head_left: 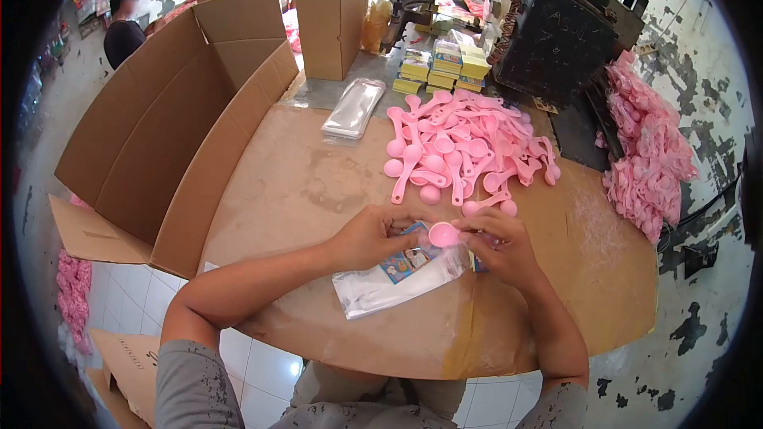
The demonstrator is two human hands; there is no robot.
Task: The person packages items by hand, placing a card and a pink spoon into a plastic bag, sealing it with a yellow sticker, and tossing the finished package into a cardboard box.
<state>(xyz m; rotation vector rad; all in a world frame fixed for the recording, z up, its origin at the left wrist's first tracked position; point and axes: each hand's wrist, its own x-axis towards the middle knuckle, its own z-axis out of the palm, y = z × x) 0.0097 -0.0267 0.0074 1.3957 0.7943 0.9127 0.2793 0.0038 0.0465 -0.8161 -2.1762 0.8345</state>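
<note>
My right hand (501, 245) is closed on a pink scoop (443, 234), whose round bowl faces up between my two hands. My left hand (377, 237) pinches the edge of a clear plastic bag and a small blue printed card (404, 264). Under both hands lies a stack of clear plastic bags (389, 290) on the cardboard-covered table (310, 183). Just beyond my hands spreads a large pile of pink scoops (469, 143).
An open cardboard box (222, 151) stands at the left. Behind are clear bags (354, 109), a closed carton (330, 28), card stacks (445, 63) and a black machine (556, 36). Pink packed bags (648, 151) hang at the right. Two people are farther back.
</note>
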